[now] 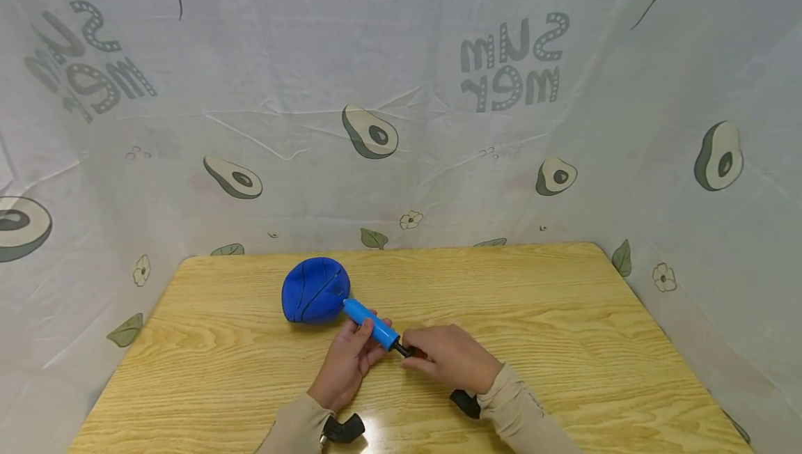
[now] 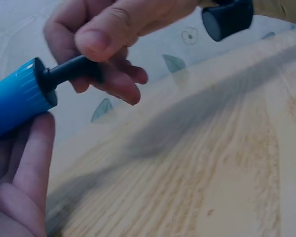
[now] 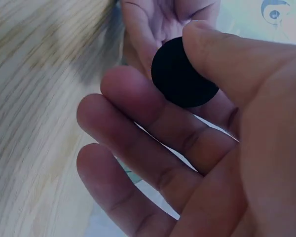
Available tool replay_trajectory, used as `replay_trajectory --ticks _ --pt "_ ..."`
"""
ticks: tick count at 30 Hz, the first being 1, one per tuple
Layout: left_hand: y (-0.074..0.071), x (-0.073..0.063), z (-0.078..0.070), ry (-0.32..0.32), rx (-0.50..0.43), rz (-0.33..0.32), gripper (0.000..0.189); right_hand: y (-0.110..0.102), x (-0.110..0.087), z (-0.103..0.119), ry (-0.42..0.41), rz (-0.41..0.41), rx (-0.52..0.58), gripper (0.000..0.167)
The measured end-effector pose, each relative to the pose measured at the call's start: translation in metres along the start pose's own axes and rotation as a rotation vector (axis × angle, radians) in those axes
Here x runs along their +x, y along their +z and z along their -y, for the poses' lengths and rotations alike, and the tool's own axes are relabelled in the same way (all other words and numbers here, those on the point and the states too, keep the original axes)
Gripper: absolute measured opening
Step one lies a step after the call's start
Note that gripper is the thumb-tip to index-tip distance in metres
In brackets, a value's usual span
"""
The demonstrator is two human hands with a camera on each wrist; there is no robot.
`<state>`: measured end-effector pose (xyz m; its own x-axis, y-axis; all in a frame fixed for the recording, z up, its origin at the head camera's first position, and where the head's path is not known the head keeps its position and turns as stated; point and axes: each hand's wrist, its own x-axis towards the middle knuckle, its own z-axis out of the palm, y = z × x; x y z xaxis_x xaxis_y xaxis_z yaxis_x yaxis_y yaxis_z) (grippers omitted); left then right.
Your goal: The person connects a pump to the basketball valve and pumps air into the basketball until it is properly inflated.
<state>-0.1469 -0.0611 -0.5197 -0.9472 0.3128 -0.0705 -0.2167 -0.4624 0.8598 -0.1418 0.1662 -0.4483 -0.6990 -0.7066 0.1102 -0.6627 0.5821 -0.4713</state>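
Note:
A blue hand pump (image 1: 374, 325) slants over the table, its tip right at a partly deflated blue ball (image 1: 315, 291). My left hand (image 1: 347, 363) grips the pump barrel, thumb on top and fingers beneath it. With thumb and index finger, my right hand (image 1: 452, 358) pinches the black handle (image 3: 182, 74) at the pump's near end. In the left wrist view a short length of black rod (image 2: 66, 70) shows between the blue barrel (image 2: 19, 98) and the right fingers. The ball's surface is dented and creased, with dark seam lines.
The wood-grain table (image 1: 564, 315) carries the ball near its back left. Behind and beside it hangs a pale curtain (image 1: 438, 182) printed with avocados and leaves. Black camera mounts (image 1: 343, 429) sit at both wrists, close over the tabletop.

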Motion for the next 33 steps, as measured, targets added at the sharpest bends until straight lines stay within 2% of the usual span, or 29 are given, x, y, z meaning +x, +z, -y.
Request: replay_trajectory --ticks 3,6,13,17,25,33 --pt "0.002 0.000 0.001 -0.047 0.027 0.034 0.063 0.000 -0.001 0.001 -0.006 0.028 0.013 0.018" --pt "0.003 -0.001 0.001 -0.049 0.043 0.038 0.064 0.001 -0.001 0.001 0.011 0.042 0.015 0.018" --pt "0.005 0.001 0.001 0.030 0.043 -0.035 0.062 0.003 0.001 -0.001 0.076 -0.033 -0.025 0.020" --pt "0.003 0.001 0.001 0.061 0.049 -0.068 0.062 0.004 0.001 0.000 0.089 -0.035 -0.016 0.020" --pt "-0.004 0.002 -0.004 0.164 -0.031 -0.146 0.063 0.001 -0.001 0.000 0.095 -0.040 -0.024 0.020" --pt "-0.016 0.004 -0.010 0.238 -0.103 -0.207 0.054 -0.001 -0.003 -0.002 0.124 -0.040 -0.040 0.018"
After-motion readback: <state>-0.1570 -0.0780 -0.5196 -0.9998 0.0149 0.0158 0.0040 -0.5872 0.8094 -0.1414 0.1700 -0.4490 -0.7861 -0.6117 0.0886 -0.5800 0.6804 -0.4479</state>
